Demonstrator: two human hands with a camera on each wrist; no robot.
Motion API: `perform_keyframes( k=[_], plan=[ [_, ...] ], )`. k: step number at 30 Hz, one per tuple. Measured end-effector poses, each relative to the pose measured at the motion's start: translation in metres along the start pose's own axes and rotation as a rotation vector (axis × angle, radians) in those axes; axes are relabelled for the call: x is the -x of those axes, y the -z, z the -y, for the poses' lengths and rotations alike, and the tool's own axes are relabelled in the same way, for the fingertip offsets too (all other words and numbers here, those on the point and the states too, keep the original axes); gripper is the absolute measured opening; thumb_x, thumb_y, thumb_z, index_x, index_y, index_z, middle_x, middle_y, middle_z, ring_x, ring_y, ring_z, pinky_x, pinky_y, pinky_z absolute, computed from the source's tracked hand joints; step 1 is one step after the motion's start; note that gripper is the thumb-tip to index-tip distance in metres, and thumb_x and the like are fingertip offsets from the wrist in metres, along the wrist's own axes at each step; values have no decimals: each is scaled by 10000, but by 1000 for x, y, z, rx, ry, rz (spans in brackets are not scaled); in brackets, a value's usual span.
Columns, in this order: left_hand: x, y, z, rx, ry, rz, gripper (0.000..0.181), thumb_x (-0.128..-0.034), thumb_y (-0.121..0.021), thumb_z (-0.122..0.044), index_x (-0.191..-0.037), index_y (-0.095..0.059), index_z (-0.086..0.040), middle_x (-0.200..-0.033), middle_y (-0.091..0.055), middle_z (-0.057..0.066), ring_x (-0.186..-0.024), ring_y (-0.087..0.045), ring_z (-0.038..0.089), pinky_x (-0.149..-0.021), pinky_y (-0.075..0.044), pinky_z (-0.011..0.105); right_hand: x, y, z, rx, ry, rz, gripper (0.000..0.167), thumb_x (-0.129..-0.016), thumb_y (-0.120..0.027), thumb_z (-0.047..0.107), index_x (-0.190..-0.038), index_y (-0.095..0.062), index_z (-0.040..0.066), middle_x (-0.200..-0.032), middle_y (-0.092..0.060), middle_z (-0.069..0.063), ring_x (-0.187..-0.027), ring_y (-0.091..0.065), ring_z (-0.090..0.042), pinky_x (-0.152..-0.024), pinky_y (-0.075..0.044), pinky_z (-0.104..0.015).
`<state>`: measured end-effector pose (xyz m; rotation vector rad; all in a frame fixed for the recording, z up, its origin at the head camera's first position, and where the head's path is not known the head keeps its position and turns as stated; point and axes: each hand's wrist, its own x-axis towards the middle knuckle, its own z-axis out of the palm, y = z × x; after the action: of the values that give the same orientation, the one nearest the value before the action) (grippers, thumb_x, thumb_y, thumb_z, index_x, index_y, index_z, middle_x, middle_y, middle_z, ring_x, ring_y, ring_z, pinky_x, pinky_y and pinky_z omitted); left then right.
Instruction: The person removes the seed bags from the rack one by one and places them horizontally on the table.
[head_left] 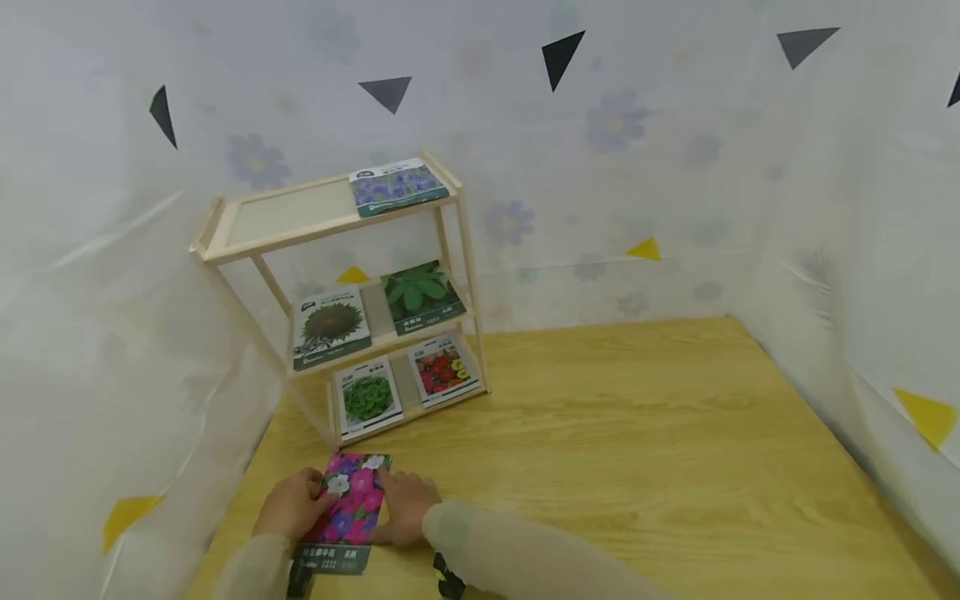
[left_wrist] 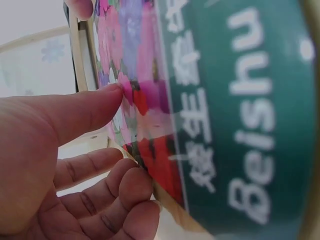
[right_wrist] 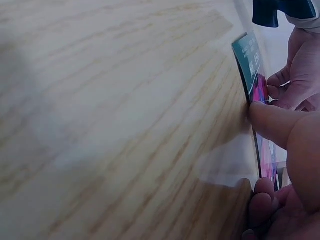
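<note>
A flower seed packet (head_left: 351,510), with pink, purple and white blooms and a dark green lower band, lies at the front left of the wooden table. My left hand (head_left: 291,505) pinches its left edge. In the left wrist view the thumb (left_wrist: 95,107) presses on the printed face, while the curled fingers sit at the edge and partly under it. On the opposite side, my right hand (head_left: 408,507) holds the right edge, thumb low and fingers near the upper corner. The right wrist view shows that thumb (right_wrist: 272,120) against the packet's side, fingers curled close to the tabletop.
Behind the packet stands a three-tier wooden rack (head_left: 300,237). A purple-flower packet (head_left: 397,185) lies on top; sunflower (head_left: 330,325) and green-leaf (head_left: 422,298) packets share the middle shelf. Leafy (head_left: 369,396) and red-flower (head_left: 442,369) packets rest at the bottom. Patterned sheeting (head_left: 615,183) surrounds the table (head_left: 637,442).
</note>
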<state>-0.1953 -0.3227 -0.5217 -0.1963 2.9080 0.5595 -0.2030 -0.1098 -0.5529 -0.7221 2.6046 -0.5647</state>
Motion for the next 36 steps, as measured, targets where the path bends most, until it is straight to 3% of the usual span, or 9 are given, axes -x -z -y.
perform_keyframes(
  k=[10,14,17,20,23,25,28,31,36],
  plan=[
    [8,0,4,-9,-34,-56,484,-851,-715,-319,-1088,-613,90,-800,-659,96,-792,-621,278,-763,-493,519,-2,-7,-9,-63,73,-7,932,-822,-582,684,-1535,-236,193,-1467,-420,10,-1325,-416,-209,-1044,-380,-449],
    [12,5,4,4,-75,-105,463,-859,-703,-305,-1086,-616,89,-816,-666,127,-779,-632,289,-738,-504,514,2,-3,-13,-205,101,6,867,-842,-635,593,-1519,-268,194,-1171,-603,74,-1085,-563,-108,-910,-470,-358],
    [14,11,-1,14,-93,-129,465,-876,-685,-311,-1111,-615,84,-831,-667,123,-755,-631,263,-692,-513,489,9,12,-16,-379,102,39,787,-859,-682,457,-1498,-301,199,-934,-593,86,-834,-569,-63,-748,-491,-290],
    [16,20,-10,7,-92,-149,492,-894,-669,-350,-1145,-614,69,-855,-660,112,-744,-618,238,-663,-512,468,19,31,-22,-491,109,48,766,-879,-691,355,-1505,-298,155,-949,-578,65,-784,-552,-53,-710,-483,-264],
    [22,32,-22,5,-118,-189,518,-904,-655,-389,-1176,-612,50,-856,-642,100,-719,-595,215,-638,-505,446,29,56,-28,-489,128,7,769,-903,-678,332,-1516,-277,99,-1037,-587,44,-848,-558,-39,-774,-488,-266],
    [26,41,-32,9,-157,-230,504,-913,-645,-391,-1185,-616,32,-847,-627,84,-694,-576,194,-624,-495,427,35,77,-32,-459,150,-33,740,-921,-654,353,-1515,-283,115,-1111,-579,34,-923,-557,-40,-812,-488,-274],
    [30,57,-48,24,-247,-304,440,-922,-640,-352,-1175,-631,8,-829,-615,59,-671,-557,170,-608,-483,410,46,114,-37,-428,199,-100,709,-939,-619,385,-1512,-287,132,-1183,-559,31,-1040,-551,-88,-863,-480,-290],
    [32,74,-65,14,-380,-413,354,-913,-665,-285,-1125,-651,-3,-809,-623,60,-664,-571,177,-615,-495,417,58,154,-41,-395,277,-180,668,-955,-598,366,-1499,-307,108,-1206,-538,17,-1115,-539,-158,-899,-478,-308],
    [38,104,-97,0,-592,-589,277,-874,-713,-184,-1077,-669,0,-810,-652,90,-664,-615,209,-586,-519,422,77,213,-46,-275,361,-380,573,-961,-600,318,-1449,-399,95,-1172,-545,-23,-1076,-543,-208,-836,-488,-341]
  ],
)
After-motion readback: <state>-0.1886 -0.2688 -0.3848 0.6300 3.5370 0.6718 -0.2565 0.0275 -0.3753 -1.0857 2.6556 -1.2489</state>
